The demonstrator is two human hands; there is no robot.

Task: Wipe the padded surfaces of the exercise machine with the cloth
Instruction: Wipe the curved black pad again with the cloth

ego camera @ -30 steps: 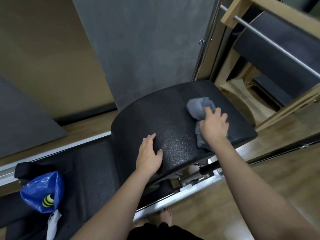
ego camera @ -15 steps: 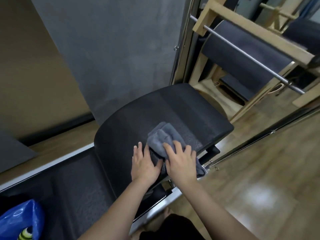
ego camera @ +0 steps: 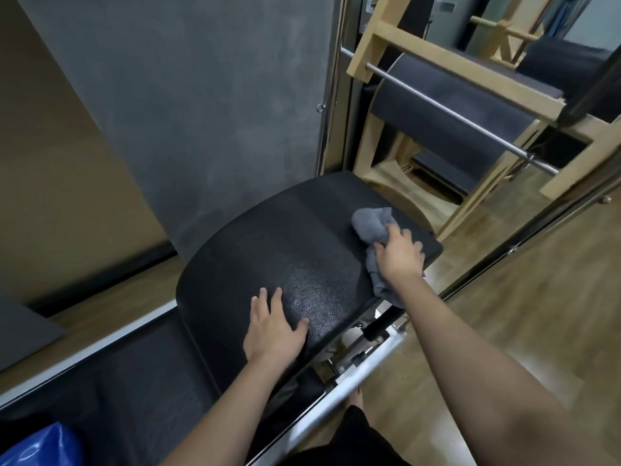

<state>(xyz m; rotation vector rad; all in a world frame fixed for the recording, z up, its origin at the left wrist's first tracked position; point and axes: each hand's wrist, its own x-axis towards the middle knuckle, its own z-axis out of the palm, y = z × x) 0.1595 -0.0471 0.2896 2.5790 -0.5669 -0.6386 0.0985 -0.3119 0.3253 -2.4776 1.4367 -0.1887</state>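
Room: grey wall (ego camera: 201, 95), wooden floor (ego camera: 504, 314).
Pad (ego camera: 285, 250): firm, curved, grippy.
Cloth (ego camera: 371, 223): soft, limp; best bunched under the palm.
Right hand (ego camera: 400, 255): presses cloth, fingers spread.
Left hand (ego camera: 272, 327): flat on pad.

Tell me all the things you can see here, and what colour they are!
curved pad: one, black, middle, on the machine
flat pad: one, black, lower left
cloth: one, grey, on the curved pad's right end
metal rail: one, silver, along the near side
wooden frame: one, light wood, upper right
bag: one, blue, bottom left corner
left hand: one, flat on the curved pad
right hand: one, pressing the cloth
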